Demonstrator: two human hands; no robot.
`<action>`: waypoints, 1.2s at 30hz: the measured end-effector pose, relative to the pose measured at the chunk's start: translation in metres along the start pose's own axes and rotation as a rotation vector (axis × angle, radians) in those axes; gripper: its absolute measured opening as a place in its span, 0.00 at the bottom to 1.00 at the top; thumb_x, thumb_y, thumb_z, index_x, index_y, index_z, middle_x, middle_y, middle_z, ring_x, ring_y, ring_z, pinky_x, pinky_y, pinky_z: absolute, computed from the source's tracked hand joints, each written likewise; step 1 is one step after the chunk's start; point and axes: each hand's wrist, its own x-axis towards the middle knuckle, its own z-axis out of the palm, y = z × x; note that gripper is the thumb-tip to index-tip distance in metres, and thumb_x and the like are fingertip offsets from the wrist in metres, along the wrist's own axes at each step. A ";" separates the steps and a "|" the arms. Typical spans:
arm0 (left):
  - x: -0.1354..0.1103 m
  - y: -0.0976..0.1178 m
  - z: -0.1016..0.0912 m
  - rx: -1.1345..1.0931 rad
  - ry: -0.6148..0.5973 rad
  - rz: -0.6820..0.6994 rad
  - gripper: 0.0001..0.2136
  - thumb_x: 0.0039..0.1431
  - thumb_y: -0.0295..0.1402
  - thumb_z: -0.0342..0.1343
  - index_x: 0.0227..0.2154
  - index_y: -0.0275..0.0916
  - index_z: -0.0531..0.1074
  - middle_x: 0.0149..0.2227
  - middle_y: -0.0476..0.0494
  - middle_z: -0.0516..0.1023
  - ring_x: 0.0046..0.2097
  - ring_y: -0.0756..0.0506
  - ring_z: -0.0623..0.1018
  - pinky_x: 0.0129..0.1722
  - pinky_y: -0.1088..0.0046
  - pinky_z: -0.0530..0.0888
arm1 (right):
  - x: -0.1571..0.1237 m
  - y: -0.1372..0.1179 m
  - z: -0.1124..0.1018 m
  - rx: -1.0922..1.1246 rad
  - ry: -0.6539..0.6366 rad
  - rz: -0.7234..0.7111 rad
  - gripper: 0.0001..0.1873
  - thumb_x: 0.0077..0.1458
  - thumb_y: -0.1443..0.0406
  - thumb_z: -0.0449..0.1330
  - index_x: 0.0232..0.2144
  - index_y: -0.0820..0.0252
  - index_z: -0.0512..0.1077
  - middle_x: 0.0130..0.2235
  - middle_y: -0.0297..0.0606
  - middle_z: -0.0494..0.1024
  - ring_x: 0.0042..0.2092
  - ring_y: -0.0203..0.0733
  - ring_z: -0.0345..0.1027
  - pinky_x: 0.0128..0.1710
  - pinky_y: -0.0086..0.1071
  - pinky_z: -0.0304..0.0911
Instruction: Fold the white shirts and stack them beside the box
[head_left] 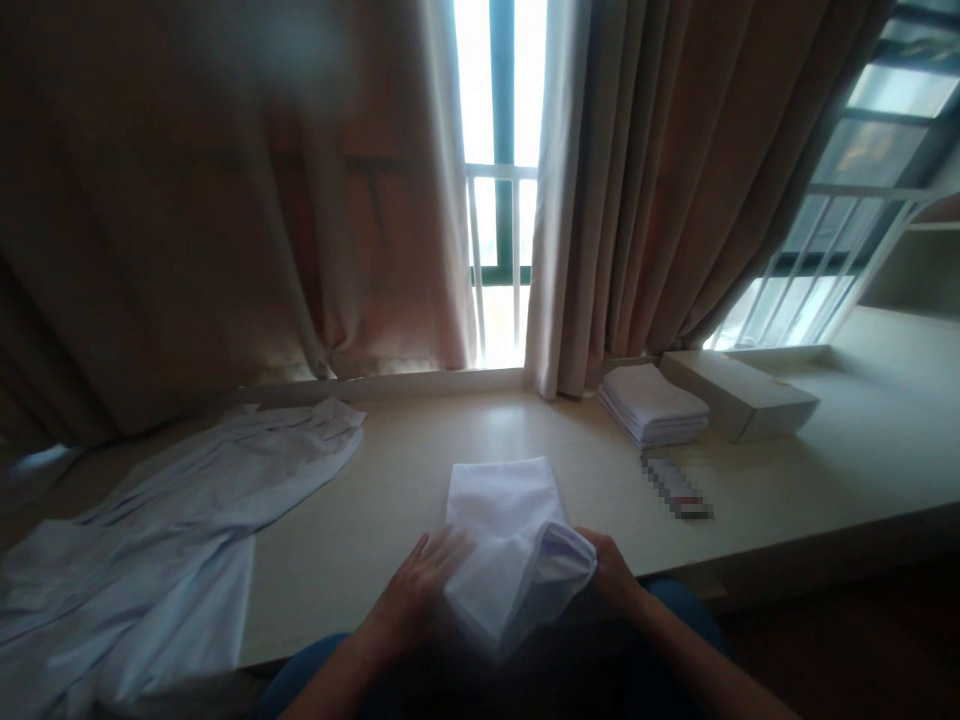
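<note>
A partly folded white garment (504,500) lies at the front middle of the pale table, its near end hanging over the edge. My left hand (431,575) rests against its left side, with the fingers stretched out and somewhat blurred. On the right, my right hand (606,565) has its fingers closed round a lifted corner, where the layers gape into a loose fold. The fingertips of that hand are partly hidden by the fabric. Whether the garment is a shirt or a coat, I cannot tell.
Crumpled white garments (225,490) spread over the left of the table (405,430). Toward the back right stand a stack of folded white garments (652,400) and a pale box (742,395). A pixelated oblong object (679,488) lies before them. Brown curtains (652,180) hang behind.
</note>
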 end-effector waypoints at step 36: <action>-0.015 0.009 0.012 -0.002 0.071 0.284 0.24 0.60 0.28 0.48 0.59 0.49 0.62 0.61 0.44 0.65 0.62 0.42 0.64 0.62 0.57 0.60 | -0.039 0.008 -0.019 -0.716 -0.400 -0.616 0.26 0.56 0.64 0.59 0.57 0.52 0.64 0.59 0.43 0.67 0.62 0.47 0.55 0.64 0.49 0.43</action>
